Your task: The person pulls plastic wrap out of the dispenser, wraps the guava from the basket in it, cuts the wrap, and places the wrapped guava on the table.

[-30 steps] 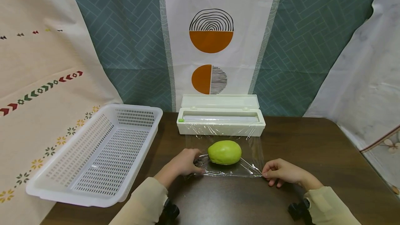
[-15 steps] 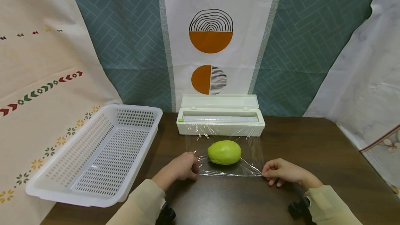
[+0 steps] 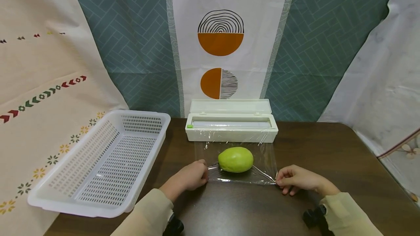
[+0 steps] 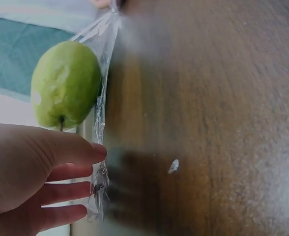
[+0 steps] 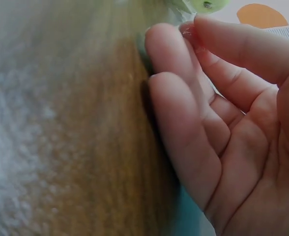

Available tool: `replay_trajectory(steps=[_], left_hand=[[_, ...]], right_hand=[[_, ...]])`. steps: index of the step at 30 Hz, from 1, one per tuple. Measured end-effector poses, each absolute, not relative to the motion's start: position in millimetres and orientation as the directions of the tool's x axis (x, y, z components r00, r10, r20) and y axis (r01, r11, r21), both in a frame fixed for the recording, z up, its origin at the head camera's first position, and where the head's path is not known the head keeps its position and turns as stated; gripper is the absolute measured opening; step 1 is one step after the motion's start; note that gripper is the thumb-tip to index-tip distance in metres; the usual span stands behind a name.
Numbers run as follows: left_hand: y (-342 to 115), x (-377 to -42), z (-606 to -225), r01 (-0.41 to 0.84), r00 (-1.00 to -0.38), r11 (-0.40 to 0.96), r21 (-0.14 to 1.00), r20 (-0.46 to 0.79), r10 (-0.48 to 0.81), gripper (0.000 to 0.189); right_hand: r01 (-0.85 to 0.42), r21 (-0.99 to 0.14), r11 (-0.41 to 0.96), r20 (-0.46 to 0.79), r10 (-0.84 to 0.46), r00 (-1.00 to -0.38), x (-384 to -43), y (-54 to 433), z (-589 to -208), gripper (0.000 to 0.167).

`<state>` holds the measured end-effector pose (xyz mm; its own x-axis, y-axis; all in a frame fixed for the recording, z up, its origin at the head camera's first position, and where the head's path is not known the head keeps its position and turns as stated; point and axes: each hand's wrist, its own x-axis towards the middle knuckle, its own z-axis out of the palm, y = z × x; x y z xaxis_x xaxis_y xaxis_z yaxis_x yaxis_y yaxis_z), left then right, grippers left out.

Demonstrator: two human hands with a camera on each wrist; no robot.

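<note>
A yellow-green oval fruit point(image 3: 235, 159) with a short stem point(image 4: 61, 123) lies on a sheet of cling film point(image 3: 264, 156). The film runs forward from a white cling film dispenser point(image 3: 231, 136) whose lid stands raised. At the film's front left corner my left hand point(image 3: 193, 176) pinches the edge; its thumb point(image 4: 80, 147) lies over the film, with the other fingers behind. My right hand point(image 3: 296, 180) pinches the front right corner between thumb and index finger, its other fingers point(image 5: 176, 110) loosely curled by the tabletop. Creases run from the fruit toward both hands.
A white perforated plastic basket point(image 3: 129, 177) stands on the left of the dark wooden table point(image 3: 249, 214). Patterned cloths point(image 3: 151, 46) hang behind and at both sides. A small clear scrap point(image 4: 174, 166) lies on the wood near my left hand.
My left hand has drawn back slightly from the film's left side, and its spread fingers have closed on the film's front left corner. The right hand keeps its pinch; fruit and dispenser stay put.
</note>
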<state>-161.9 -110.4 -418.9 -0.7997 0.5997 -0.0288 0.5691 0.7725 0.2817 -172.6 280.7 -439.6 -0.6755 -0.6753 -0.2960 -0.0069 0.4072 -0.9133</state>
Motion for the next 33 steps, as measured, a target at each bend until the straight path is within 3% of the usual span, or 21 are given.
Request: replay_trajectory(steps=[11, 28, 33], left_hand=[[-116.6, -159.1, -405.5, 0.571, -0.796, 0.756, 0.320, -0.006, 0.605, 0.016], [-117.4, -173.7, -394.8, 0.569, -0.808, 0.726, 0.385, 0.095, 0.582, 0.009], [-117.3, -174.8, -394.8, 0.559, -0.813, 0.726, 0.400, 0.092, 0.575, 0.010]], right_hand=[[-0.121, -0.886, 0.447, -0.238, -0.664, -0.709, -176.1, 286.0, -429.8, 0.021], [-0.194, -0.812, 0.550, -0.113, -0.474, -0.873, -187.3, 280.7, -423.6, 0.029], [-0.271, -0.732, 0.625, 0.002, -0.396, -0.918, -190.1, 268.9, -420.0, 0.034]])
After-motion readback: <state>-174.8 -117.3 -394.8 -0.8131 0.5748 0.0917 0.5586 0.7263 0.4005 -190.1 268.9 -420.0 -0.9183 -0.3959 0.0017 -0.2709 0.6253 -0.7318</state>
